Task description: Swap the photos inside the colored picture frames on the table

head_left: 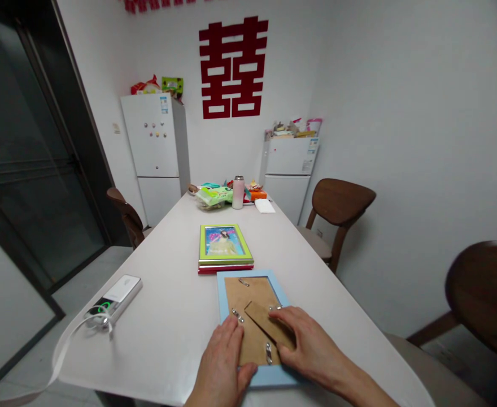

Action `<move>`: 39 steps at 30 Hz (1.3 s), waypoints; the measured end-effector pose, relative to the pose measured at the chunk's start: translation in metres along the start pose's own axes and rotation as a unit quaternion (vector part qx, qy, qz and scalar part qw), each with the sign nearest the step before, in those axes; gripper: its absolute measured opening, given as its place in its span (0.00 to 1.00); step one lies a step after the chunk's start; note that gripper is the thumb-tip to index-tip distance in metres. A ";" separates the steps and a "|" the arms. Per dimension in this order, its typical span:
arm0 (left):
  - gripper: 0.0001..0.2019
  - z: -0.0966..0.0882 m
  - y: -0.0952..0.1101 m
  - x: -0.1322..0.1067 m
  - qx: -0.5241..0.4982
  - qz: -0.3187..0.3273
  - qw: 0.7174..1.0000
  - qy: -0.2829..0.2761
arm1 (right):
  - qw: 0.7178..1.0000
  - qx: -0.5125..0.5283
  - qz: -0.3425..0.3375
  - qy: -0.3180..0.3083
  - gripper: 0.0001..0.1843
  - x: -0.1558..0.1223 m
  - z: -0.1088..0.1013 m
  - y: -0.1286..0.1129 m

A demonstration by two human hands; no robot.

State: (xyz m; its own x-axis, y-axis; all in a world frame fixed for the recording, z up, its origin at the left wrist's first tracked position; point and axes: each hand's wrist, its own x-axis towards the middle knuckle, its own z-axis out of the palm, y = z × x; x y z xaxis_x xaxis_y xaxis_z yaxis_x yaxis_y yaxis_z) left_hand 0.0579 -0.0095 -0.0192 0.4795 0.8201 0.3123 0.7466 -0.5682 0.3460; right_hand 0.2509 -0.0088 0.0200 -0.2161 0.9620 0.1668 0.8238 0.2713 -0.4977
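Observation:
A light blue picture frame (223, 291) lies face down on the white table (168, 305), its brown cardboard back (248, 294) up, with small metal clips and a cardboard stand flap (259, 316). My left hand (223, 362) rests flat on the backing's lower left, fingers stretched toward a clip. My right hand (303, 345) lies on the flap at the right, fingers extended over it. Just beyond sits a green picture frame (224, 243) with a photo, stacked on a red frame.
A white power bank (115, 297) with a cable lies at the left of the table. A bottle (238, 192), snack bags and a tissue pack crowd the far end. Brown chairs (337, 209) stand to the right and left. Two white fridges stand at the back wall.

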 end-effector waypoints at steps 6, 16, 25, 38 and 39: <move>0.19 -0.016 0.011 0.006 -0.009 -0.024 0.998 -0.062 | 1.000 -0.005 -0.003 -0.007 0.22 -0.003 0.006 0.005; 0.30 -0.024 0.013 0.004 -0.042 0.007 0.991 -0.127 | 0.997 -0.061 0.013 0.054 0.14 0.014 0.003 0.024; 0.24 -0.024 0.016 0.009 -0.051 -0.009 0.989 -0.138 | 0.992 -0.101 0.038 0.059 0.13 0.037 0.009 0.039; 0.23 -0.022 0.016 0.004 -0.057 -0.015 0.992 -0.110 | 0.994 -0.078 -0.003 0.071 0.08 0.033 0.006 0.042; 0.22 -0.021 0.015 0.004 -0.060 -0.012 0.993 -0.103 | 0.995 -0.078 -0.006 0.069 0.08 0.032 0.006 0.038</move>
State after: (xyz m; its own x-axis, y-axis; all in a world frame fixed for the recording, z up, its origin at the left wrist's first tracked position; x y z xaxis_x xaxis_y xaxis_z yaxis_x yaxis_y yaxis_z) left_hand 0.0616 -0.0166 0.0056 0.5556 0.8229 0.1184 0.7051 -0.5419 0.4574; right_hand 0.2726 0.0324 0.0014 -0.1624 0.9425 0.2920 0.8948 0.2654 -0.3591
